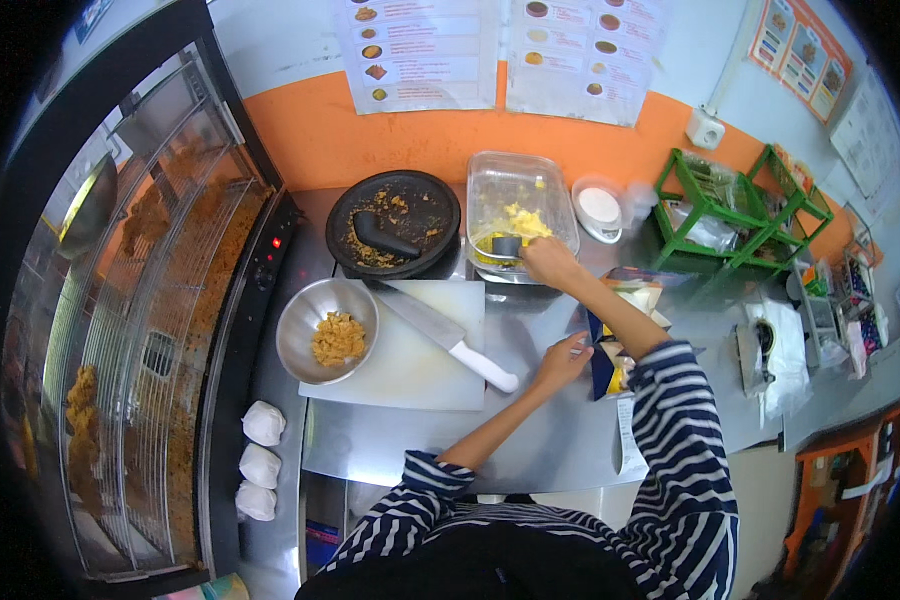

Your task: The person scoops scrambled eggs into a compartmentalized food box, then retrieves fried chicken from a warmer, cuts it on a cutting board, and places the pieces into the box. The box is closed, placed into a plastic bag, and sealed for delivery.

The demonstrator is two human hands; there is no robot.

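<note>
right hand (550,263) grips dark scoop (507,246) in clear container (492,190); left hand (564,361) loosely open beside blue package (602,373).

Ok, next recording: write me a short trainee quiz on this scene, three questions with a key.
1. Which hand is over the rim of the clear tub?
2. True or false: the knife lies inside that tub.
3. How many white bundles sit in a row beside the warmer?

Key:
1. The right hand; the left hand is by the blue pack.
2. False: the knife lies on the board.
3. Three.
</note>
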